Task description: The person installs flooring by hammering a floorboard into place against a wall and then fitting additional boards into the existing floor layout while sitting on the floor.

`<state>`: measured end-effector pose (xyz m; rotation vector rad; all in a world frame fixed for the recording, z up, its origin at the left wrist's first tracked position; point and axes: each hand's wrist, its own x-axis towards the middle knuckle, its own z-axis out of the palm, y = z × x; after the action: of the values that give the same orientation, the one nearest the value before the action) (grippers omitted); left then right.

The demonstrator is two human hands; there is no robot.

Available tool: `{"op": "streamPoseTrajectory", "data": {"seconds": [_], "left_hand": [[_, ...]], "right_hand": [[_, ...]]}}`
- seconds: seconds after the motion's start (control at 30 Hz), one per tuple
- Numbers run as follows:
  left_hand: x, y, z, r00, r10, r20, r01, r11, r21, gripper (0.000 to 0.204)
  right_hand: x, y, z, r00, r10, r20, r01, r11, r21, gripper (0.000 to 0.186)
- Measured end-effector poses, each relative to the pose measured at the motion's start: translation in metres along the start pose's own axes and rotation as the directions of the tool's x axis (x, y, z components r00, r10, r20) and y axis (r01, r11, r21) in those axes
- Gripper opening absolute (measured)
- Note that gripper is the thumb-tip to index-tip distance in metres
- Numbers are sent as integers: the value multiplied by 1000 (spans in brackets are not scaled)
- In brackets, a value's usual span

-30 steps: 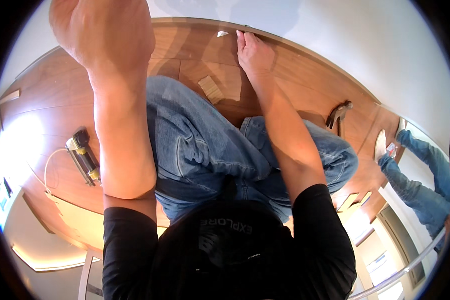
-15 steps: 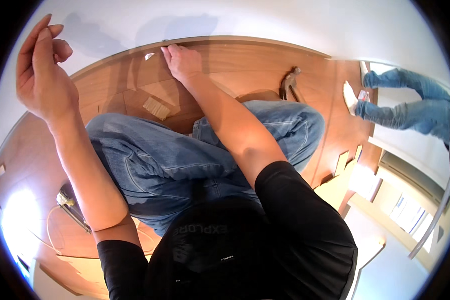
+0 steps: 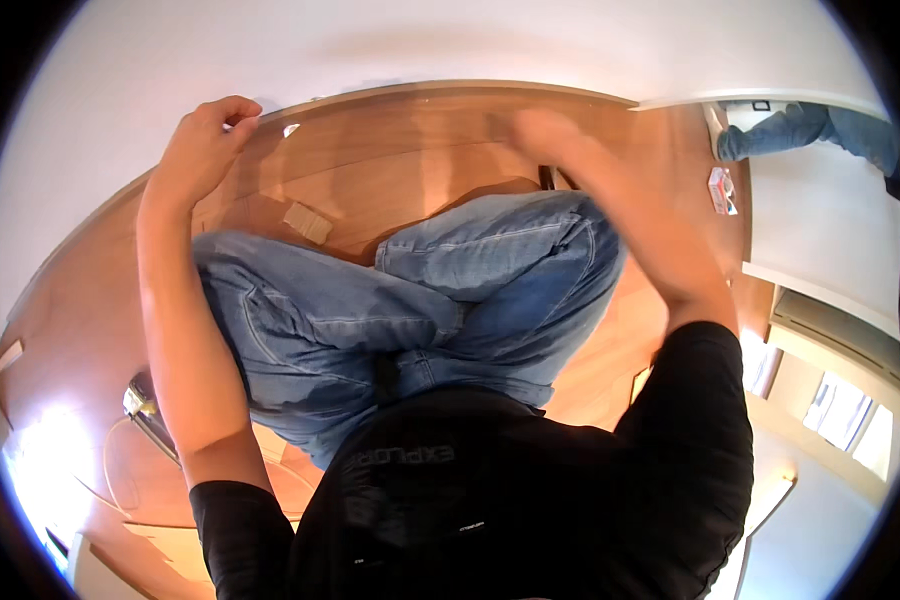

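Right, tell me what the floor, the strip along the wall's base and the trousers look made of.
Floor: wood or laminate, satin, from its seams and soft reflections. Strip: possibly wood, going by its brown colour; finish unclear. Trousers: likely denim, matt, faded blue with pale stitching.

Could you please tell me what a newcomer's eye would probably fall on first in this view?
Probably the crossed legs in blue jeans at the centre, with the left hand curled near the wooden strip along the wall's foot, and the right hand blurred over the wooden floor, right of centre. Next might come the bright glare at lower left and another person's jeans-clad leg at upper right.
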<state>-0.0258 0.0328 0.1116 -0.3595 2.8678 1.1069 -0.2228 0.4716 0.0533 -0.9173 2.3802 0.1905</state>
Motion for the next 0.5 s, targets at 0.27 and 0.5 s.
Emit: {"op": "streamPoseTrajectory", "data": {"seconds": [0.27, 0.5], "left_hand": [[41, -18, 51, 977, -134, 167, 34, 868, 496, 27], [32, -11, 75, 938, -271, 218, 171, 905, 390, 61]], "right_hand": [[-70, 167, 138, 881, 470, 62, -332, 519, 788, 57], [-46, 205, 177, 951, 272, -145, -110, 738, 666, 46]]}}
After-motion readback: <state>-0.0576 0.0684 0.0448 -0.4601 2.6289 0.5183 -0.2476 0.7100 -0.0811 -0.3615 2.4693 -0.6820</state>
